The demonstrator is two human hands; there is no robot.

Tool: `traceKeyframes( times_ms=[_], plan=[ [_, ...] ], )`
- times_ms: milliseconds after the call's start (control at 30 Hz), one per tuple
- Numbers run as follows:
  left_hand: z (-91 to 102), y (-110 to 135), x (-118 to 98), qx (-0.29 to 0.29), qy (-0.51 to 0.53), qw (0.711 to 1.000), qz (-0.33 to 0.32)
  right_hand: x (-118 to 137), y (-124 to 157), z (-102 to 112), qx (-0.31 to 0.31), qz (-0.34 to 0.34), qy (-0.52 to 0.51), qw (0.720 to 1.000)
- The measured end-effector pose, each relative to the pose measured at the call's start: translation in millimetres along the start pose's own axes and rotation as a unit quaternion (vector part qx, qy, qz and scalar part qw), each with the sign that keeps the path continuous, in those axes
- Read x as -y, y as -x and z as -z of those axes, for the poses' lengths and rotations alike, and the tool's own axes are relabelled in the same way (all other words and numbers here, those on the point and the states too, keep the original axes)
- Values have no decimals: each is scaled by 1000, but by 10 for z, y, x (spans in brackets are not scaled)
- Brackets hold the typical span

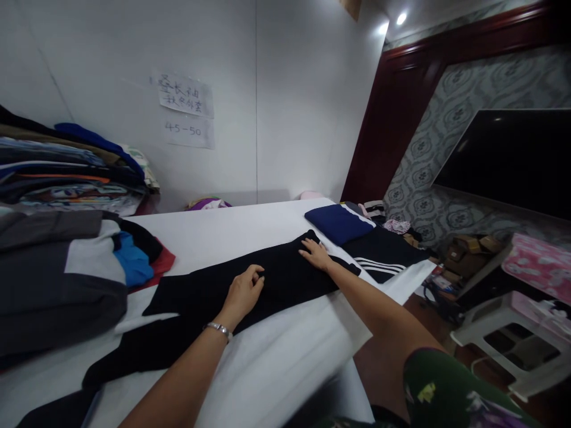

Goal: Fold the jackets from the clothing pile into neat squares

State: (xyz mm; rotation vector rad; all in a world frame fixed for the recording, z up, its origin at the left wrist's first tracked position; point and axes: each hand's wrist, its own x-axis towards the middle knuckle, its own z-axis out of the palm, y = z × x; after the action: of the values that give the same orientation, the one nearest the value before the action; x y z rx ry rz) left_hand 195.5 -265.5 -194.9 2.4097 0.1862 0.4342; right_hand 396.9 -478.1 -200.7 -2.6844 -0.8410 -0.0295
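Note:
A black garment [276,273] lies spread lengthwise over the white table, with two long parts stretching to the left. My left hand [243,292], a silver bracelet on its wrist, hovers over or rests on the middle of the cloth; its fingers are loosely bent and apart, and nothing shows between them. Toward the right end of the garment, my right hand [316,255] lies with fingers spread on the fabric. A loose white sheet [285,356] is along the near side of the table, under the garment's edge.
Grey, blue and red clothes [93,285] are heaped at left, before a tall stack of folded clothes [71,169]. At right lie a folded navy garment [339,223] and a black one with white stripes [386,252]. A white stool [513,339] stands beyond the table's right edge.

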Motion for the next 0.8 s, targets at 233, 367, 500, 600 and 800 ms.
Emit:
traceKeyframes(
  times_ms=[233,367,500,600,800],
  plan=[
    [98,-6,-46,-95,-19,993,68,-337,-18,271,-61,-126,56,989],
    [114,-25,-55,-71,-65,990,100,-455,66,188,-5,-142,59,988],
    [124,-29,-55,-24,-66,989,132,-438,38,208,-7,-148,57,987],
    [132,-24,-44,-12,-75,989,126,-318,-30,291,-53,-130,59,988],
    [115,-11,-15,-10,-101,989,110,52,-194,130,-42,20,43,998]
  ],
)
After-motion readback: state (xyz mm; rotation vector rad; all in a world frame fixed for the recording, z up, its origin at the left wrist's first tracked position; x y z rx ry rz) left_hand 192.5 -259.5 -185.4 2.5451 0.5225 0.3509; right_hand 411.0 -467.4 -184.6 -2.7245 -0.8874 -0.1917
